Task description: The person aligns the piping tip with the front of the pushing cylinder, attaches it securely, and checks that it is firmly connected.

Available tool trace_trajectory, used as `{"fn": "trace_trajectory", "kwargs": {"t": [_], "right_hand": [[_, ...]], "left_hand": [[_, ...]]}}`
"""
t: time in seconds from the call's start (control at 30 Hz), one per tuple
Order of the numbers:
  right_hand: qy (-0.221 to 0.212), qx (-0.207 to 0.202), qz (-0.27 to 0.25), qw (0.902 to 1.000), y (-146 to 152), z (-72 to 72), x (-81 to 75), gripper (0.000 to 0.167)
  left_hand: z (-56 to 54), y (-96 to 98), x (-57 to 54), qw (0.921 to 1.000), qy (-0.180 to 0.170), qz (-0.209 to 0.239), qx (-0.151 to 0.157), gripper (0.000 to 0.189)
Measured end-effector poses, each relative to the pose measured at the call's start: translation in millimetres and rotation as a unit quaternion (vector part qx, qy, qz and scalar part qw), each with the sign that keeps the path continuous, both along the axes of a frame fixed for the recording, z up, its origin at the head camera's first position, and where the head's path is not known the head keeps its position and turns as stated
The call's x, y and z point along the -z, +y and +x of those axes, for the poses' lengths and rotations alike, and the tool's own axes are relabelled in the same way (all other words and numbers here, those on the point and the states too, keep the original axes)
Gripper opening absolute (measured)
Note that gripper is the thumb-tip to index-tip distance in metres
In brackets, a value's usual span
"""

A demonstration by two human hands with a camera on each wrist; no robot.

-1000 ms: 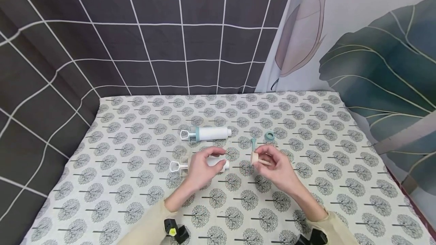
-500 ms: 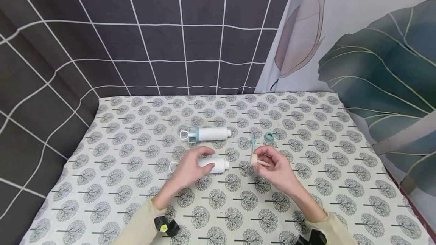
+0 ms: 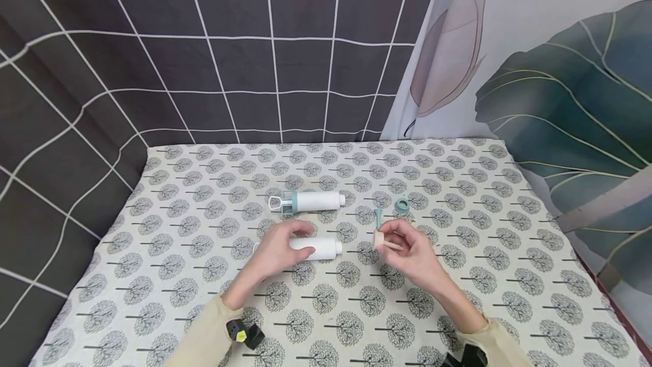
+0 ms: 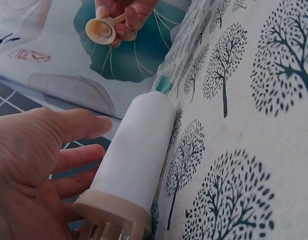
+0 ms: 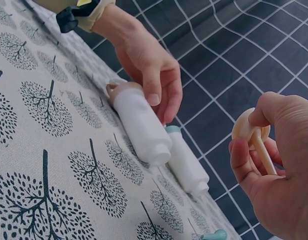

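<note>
My left hand (image 3: 277, 248) is at the collar end of the near white cylinder (image 3: 322, 248), which lies on its side. In the left wrist view, my thumb and fingers are spread beside its body, not wrapped round it. Its beige collar (image 4: 114, 207) bears an open frame, partly cut off there. My right hand (image 3: 411, 248) pinches a beige cup-shaped piece with a thin stem (image 3: 379, 239) between thumb and fingers. In the left wrist view the cup's hollow (image 4: 101, 31) shows. Just behind it on the cloth is a slim teal flared piece (image 3: 378, 217).
A second white cylinder (image 3: 320, 201) with a teal collar and a white loop handle lies behind the near one. To the right is a teal ring (image 3: 402, 210). A tree-print cloth (image 3: 351, 299) covers the table; a dark gridded curtain (image 3: 244, 67) hangs behind.
My left hand has drawn back to the left along the near cylinder, baring more of its white body. The right hand with the beige piece has stayed almost still.
</note>
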State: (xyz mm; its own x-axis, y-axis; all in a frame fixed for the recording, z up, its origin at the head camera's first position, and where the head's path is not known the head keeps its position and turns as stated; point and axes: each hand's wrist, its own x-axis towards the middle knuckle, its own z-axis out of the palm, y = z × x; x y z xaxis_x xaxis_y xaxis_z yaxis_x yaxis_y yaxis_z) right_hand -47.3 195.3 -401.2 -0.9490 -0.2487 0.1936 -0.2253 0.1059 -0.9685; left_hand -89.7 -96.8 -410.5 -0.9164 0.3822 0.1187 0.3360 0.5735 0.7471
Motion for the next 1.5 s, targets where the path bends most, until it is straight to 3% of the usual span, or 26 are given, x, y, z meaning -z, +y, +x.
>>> {"fn": "trace_trajectory", "kwargs": {"t": [0.23,0.83,1.2,1.5], "right_hand": [[-0.016,0.003,0.007,0.9998,-0.9,0.5,-0.1,0.031],[-0.039,-0.001,-0.008,0.9992,-2.2,0.4,1.3,0.031],[-0.060,0.009,0.000,0.9982,-3.4,0.6,1.1,0.032],[-0.036,-0.003,0.000,0.9993,-2.6,-0.9,4.6,0.032]], "left_hand": [[1.0,-1.5,0.5,0.9997,0.012,-0.018,0.007,0.041],[-3.3,-1.3,0.7,0.9985,-0.001,-0.055,0.006,0.046],[-3.0,-3.3,2.3,0.9963,0.015,-0.079,0.028,0.050],[-2.3,-3.3,2.6,0.9955,0.026,-0.086,0.029,0.047]]}}
